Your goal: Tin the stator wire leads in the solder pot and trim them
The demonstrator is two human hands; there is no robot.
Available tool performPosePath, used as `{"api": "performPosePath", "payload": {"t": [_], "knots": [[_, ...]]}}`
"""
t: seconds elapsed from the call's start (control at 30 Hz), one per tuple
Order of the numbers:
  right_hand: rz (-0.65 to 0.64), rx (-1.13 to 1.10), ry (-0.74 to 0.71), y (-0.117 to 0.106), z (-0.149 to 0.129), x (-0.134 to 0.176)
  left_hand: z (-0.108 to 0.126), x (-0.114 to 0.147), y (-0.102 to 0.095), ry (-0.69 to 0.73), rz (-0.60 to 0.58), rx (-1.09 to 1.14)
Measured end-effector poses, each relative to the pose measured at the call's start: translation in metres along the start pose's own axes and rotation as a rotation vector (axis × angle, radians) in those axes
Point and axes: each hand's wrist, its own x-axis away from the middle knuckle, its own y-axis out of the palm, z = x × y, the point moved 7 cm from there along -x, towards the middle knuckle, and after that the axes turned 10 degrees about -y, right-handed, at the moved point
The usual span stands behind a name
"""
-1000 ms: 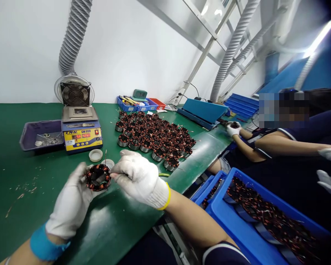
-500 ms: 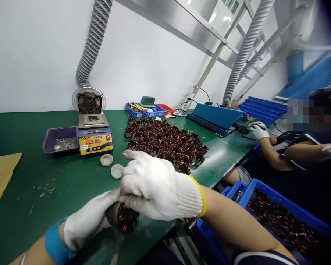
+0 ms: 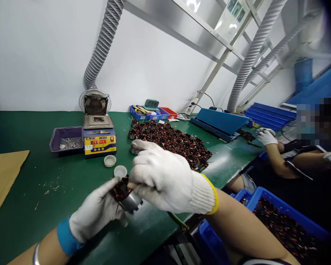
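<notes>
A motor stator (image 3: 131, 202), a dark metal ring with copper windings inside, is held tilted above the green bench. My white-gloved left hand (image 3: 95, 210) grips it from the left side, fingers wrapped round it. My right hand (image 3: 165, 179), gloved in white with a yellow cuff, is closed at the stator's upper right edge. Its thumb and fingers are pressed together there; anything between them is hidden. Just beyond the stator lie two small round white dishes, the nearer dish (image 3: 120, 171) and the farther dish (image 3: 109, 161). Many similar stators (image 3: 171, 141) are massed behind my right hand.
A yellow-blue solder pot (image 3: 100, 141) with a lit display stands beside a purple tray (image 3: 53, 141). Brown cardboard (image 3: 8, 165) lies at left. Blue bins (image 3: 260, 195) of stators are at right, near a co-worker's gloved hand (image 3: 267, 136). A blue panel (image 3: 223, 121) sits farther back.
The stator has turned in my hands: its windings now face up and left, with its metal side toward the lower right. The whole view has shifted slightly. The display digits differ.
</notes>
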Motion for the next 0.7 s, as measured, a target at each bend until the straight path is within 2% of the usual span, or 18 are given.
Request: {"api": "performPosePath", "payload": {"t": [0.07,0.13,0.17,0.23,0.33,0.37,0.43,0.5,0.57,0.67,0.7], "knots": [[0.031,-0.013,0.052,-0.004,0.005,0.002,0.019,0.006,0.004,0.072,-0.029,0.121],[0.055,-0.062,0.085,-0.006,0.010,0.000,0.039,0.011,-0.006,0.202,0.088,0.240],[0.063,-0.098,0.089,-0.006,0.012,-0.002,0.041,0.010,-0.010,0.206,0.146,0.243],[0.059,-0.180,0.074,-0.003,0.014,-0.006,0.034,0.004,-0.014,0.122,0.174,0.148],[0.031,-0.249,0.056,0.007,0.017,-0.007,0.001,-0.009,-0.007,-0.112,0.001,-0.116],[0.024,-0.255,0.067,0.010,0.018,-0.005,-0.008,-0.010,-0.004,-0.147,-0.050,-0.188],[0.029,-0.273,0.113,0.017,0.022,0.001,-0.014,-0.011,-0.003,-0.114,-0.068,-0.270],[0.075,-0.360,0.216,0.023,0.030,0.010,-0.006,-0.009,-0.004,0.019,0.013,-0.285],[0.244,-0.540,0.418,0.026,0.047,0.027,0.004,-0.006,-0.007,0.118,0.111,-0.264],[0.697,-0.815,0.728,0.029,0.077,0.065,0.011,-0.001,-0.020,0.160,0.321,-0.122],[0.762,-0.875,0.798,0.035,0.082,0.074,0.010,0.001,-0.026,0.148,0.397,-0.073]]}}
